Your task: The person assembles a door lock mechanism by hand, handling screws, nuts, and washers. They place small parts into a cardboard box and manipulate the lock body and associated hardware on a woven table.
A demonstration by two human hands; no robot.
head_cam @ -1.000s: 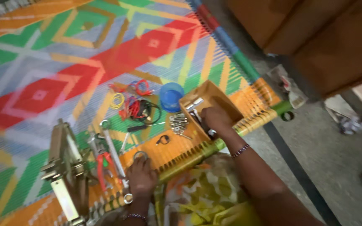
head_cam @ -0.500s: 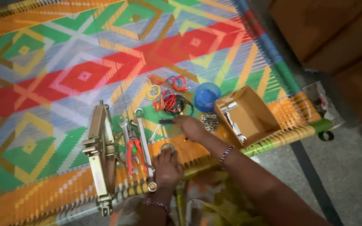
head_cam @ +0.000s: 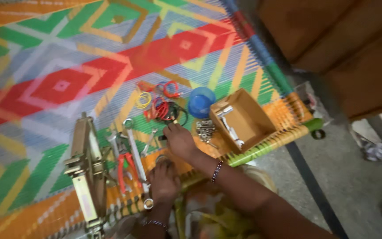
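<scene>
**Tools spread along the edge of a woven cot**

Plainly, everything lies within arm's reach on the woven cot [head_cam: 67, 53], its bright diamond weave serving as a work surface, so both hands can sort without stretching. Largest is the brass-coloured jack [head_cam: 84, 168], well to the left of the left hand [head_cam: 163, 183]. Between them lie the long spanner [head_cam: 137, 159] and red-handled pliers [head_cam: 124, 164]. That left hand rests flat, its fingers curled over a small metal ring [head_cam: 162, 158]; whether they grip it I cannot tell. The right hand [head_cam: 180, 140] reaches forward, fingers half closed near a thin black-handled tool [head_cam: 161, 138], touching or just beside it. Beyond the fingertips sit tangled red and black wires [head_cam: 164, 110] and a blue cup [head_cam: 200, 102]. To the right, loose bolts [head_cam: 205, 131] lie beside an open cardboard box [head_cam: 255, 121].
</scene>
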